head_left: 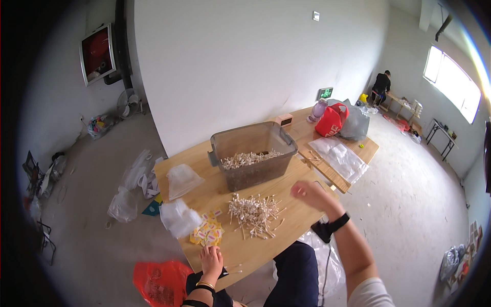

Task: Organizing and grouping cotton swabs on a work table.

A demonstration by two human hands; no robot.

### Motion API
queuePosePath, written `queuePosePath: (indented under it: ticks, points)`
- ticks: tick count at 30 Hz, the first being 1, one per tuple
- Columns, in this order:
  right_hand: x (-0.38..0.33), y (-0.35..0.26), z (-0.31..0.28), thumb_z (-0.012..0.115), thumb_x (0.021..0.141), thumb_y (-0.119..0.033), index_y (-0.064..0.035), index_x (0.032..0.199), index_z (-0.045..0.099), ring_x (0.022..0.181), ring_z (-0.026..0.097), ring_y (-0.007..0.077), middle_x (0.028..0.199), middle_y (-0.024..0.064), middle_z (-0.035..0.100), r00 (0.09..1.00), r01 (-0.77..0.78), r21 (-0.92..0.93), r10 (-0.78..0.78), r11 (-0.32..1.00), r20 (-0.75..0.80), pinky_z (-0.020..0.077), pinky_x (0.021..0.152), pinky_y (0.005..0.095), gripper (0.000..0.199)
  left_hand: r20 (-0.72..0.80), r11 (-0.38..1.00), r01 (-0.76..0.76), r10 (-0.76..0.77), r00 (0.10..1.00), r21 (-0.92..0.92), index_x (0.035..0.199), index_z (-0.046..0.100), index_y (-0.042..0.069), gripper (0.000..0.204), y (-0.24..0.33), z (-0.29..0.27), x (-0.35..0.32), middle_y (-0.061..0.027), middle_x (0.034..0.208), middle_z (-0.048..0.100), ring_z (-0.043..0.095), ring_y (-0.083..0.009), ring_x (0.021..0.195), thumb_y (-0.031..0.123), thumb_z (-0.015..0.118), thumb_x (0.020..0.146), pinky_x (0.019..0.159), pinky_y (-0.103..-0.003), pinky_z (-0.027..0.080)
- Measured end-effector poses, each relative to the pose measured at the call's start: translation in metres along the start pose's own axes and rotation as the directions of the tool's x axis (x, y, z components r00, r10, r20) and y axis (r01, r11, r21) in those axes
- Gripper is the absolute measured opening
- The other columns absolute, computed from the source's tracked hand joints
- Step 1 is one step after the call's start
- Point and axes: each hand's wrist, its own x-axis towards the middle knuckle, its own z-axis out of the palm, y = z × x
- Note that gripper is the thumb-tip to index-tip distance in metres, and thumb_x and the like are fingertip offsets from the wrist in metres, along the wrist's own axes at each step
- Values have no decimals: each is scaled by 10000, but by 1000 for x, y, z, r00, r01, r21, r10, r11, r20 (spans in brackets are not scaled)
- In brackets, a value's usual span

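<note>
My left hand (211,260) is closed at the table's near edge, just below a pile of small yellow printed cards (207,230). A few cotton swabs (233,269) stick out on its right side, seemingly from its grip. Raised over the table's right side, my right hand (308,195) has its fingers curled in; whatever may be inside them is hidden. Between the hands lies a loose heap of cotton swabs (254,215) on the wooden table (276,245). Behind the heap, a translucent grey-brown plastic bin (255,176) holds many more swabs.
Clear plastic bags (180,219) lie left of the cards. A red bag (332,120), a purple bottle (317,110) and a small pink box (284,119) stand at the back right. A red plastic bag (161,284) sits below the left edge. Another person (381,84) sits far off.
</note>
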Motion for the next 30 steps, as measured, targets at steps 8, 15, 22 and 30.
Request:
queuePosePath:
  ticks: [8,15,22,30]
  points:
    - [175,38,-83,660,871,-226,-58,920,738,807,700,251,913,118,742,999,-46,-362,37,931,-31,532,684,368,192,-20,999,8,-8,1000,32,1009,568,120,200,10,-1,7,-112,1071,549,530,-343,1016,142,607,814,899,-497,411]
    - [257,40,3,610,863,-299,-149,1112,757,1154,635,316,1237,124,687,836,-17,-581,331,814,439,522,935,448,326,13,999,39,-39,999,15,1012,556,113,232,9,-5,9,-114,1058,555,533,-344,996,142,622,791,885,-492,407]
    - [286,5,55,634,839,-372,-143,1139,743,1131,651,313,1242,115,687,745,-159,-655,525,739,411,517,936,444,393,54,998,49,-48,997,-29,1001,545,106,248,11,-9,10,-130,1052,542,521,-368,984,114,616,764,875,-507,396]
    - [326,53,54,522,912,-172,-226,1430,531,1291,537,270,1437,89,559,815,12,-266,145,964,561,464,1020,415,521,59,998,56,-54,997,-38,996,544,112,250,9,-4,10,-120,1044,546,527,-358,981,123,621,758,872,-501,398]
